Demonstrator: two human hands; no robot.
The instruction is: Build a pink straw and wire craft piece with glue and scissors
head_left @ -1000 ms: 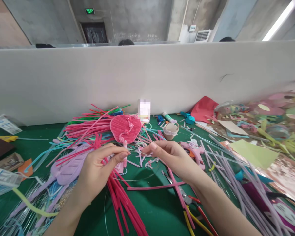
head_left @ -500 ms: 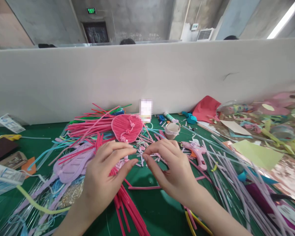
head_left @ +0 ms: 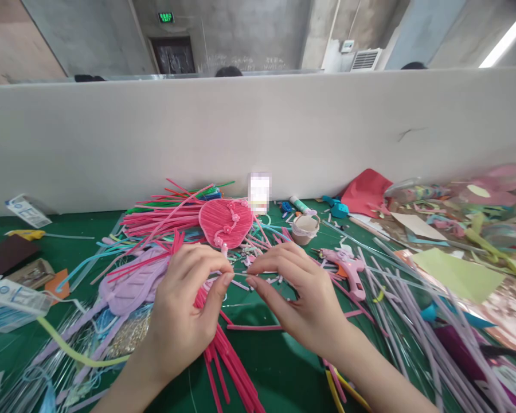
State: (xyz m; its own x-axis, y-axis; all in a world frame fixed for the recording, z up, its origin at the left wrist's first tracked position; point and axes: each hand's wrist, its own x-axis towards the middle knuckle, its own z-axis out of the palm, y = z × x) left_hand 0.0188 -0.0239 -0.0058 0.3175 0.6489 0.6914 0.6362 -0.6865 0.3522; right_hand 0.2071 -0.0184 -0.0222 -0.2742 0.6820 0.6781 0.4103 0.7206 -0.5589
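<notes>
A thin, pale strand spans the small gap between the person's fingertips, held up over the middle of the tabletop. The left hand has its grip closed on one end, thumb against forefinger; the right hand pinches the other end the same way. From where I stand the strand looks straight and plain, with no join to anything that I can make out, so I'd judge the work on it barely begun.

Just beyond the hands lies a rounded pink piece, which looks largely made up: its face is covered in ribbed stems, and a curling trim with small flowers runs across it. A lavender looped piece to the left seems shaped as well, though pink stems lie over part of it.

Plenty is unused: a bundle of deep pink stems below the left hand, and loose lavender stems on the right. Nearer the right hand, a pink glue gun lies beside a small cup, both untouched.
</notes>
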